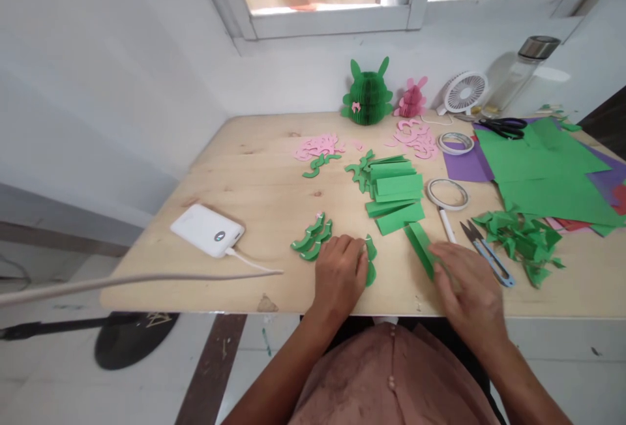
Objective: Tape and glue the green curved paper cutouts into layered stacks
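Note:
My left hand [341, 267] rests near the table's front edge, its fingers curled at the side of a scalloped green paper cutout [371, 262]. Part of that cutout is hidden behind the fingers. Just left of this hand lie several curved green paper pieces [312, 239] with small whitish marks. My right hand [469, 291], slightly blurred, grips a folded green paper strip [419, 246] by its near end. Beyond the strip is a loose pile of folded green paper rectangles [397, 187], with curved green cutouts [360, 171] beside it.
Thread snips [489, 255], a white pen-like tool [447, 224] and tape rolls [447, 195] lie right of the pile. Green scraps [523, 239], paper sheets [542, 164] and black scissors [503, 127] are farther right. A power bank [207, 229] with cable sits left; paper figures [368, 96] stand behind.

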`<state>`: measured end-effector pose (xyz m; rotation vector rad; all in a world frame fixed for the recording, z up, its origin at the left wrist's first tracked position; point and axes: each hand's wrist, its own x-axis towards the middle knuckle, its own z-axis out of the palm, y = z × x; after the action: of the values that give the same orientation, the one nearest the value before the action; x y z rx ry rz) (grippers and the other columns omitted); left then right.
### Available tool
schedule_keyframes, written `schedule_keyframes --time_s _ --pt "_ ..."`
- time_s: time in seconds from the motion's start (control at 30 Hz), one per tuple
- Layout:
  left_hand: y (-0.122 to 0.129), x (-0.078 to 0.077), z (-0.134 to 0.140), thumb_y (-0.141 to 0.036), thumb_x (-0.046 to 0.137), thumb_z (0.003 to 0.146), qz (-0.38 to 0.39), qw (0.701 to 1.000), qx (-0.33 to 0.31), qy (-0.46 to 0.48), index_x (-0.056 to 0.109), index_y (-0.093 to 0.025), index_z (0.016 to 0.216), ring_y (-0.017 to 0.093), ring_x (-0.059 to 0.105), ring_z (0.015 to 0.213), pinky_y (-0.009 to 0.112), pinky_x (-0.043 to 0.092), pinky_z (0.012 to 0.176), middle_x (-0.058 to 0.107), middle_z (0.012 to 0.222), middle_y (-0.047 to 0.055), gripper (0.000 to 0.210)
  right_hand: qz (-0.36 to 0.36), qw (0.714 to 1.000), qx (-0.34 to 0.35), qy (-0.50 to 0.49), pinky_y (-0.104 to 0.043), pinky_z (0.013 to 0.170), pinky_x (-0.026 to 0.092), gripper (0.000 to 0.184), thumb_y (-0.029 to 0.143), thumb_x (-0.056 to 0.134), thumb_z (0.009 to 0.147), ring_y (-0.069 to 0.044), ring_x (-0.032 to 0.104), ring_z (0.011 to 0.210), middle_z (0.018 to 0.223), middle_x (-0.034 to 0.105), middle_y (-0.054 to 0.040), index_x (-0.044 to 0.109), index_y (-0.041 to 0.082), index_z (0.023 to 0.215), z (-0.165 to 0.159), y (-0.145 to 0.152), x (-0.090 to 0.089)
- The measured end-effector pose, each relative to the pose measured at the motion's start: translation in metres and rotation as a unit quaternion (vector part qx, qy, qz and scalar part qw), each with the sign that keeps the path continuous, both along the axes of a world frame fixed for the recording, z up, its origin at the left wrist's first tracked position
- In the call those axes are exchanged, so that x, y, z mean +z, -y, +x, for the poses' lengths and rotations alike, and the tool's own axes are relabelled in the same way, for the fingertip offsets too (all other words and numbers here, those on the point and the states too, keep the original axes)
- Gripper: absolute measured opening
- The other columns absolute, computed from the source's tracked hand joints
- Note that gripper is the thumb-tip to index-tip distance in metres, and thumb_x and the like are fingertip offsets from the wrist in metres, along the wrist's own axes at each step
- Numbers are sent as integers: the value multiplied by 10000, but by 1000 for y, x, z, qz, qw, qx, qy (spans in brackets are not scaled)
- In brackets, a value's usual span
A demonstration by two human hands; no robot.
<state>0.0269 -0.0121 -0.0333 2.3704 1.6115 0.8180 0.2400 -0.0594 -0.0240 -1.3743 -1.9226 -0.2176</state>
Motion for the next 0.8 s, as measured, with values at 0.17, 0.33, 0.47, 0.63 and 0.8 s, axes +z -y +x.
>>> schedule_keyframes --time_s 0.17,0.33,0.47,0.63,0.8 --pt "-8 1 2 -159 515 867 -6 999 -8 -52 641 -190 929 212 563 823 357 431 732 625 858 52 144 -54 993 93 40 -448 926 438 292 103 518 847 -255 579 1097 1110 682 -107 618 155 1117 -46 -11 -1" --pt "-8 -1 1 -148 540 852 0 996 -15 -83 647 -209 940 219 540 825 366 421 729 604 863 50 152 -106 986 92 88 -458 928 405 247 169 507 893 -276 549 1130 1135 682 -102 645 147 1097 -61 -17 -8" --pt "-7 -4 0 -164 532 866 8 997 -19 -81 645 -216 965 221 537 828 371 413 727 604 877 54 160 -108 986 84 96 -466 939 398 250 175 513 895 -276 542 1137 1154 675 -106 645 137 1103 -61 -16 -14" --pt "-8 -3 0 -175 523 869 -8 998 0 -55 633 -195 996 230 541 848 380 417 762 613 887 64 169 -110 986 88 94 -456 941 408 254 176 514 891 -268 546 1133 1157 671 -110 645 139 1106 -60 -16 -15" --pt "-10 0 3 -184 538 852 -11 998 17 -61 635 -190 903 239 538 832 389 421 767 614 872 70 110 -104 988 76 80 -448 934 417 269 179 502 895 -255 555 1125 1144 672 -117 637 148 1127 -61 -16 -17"
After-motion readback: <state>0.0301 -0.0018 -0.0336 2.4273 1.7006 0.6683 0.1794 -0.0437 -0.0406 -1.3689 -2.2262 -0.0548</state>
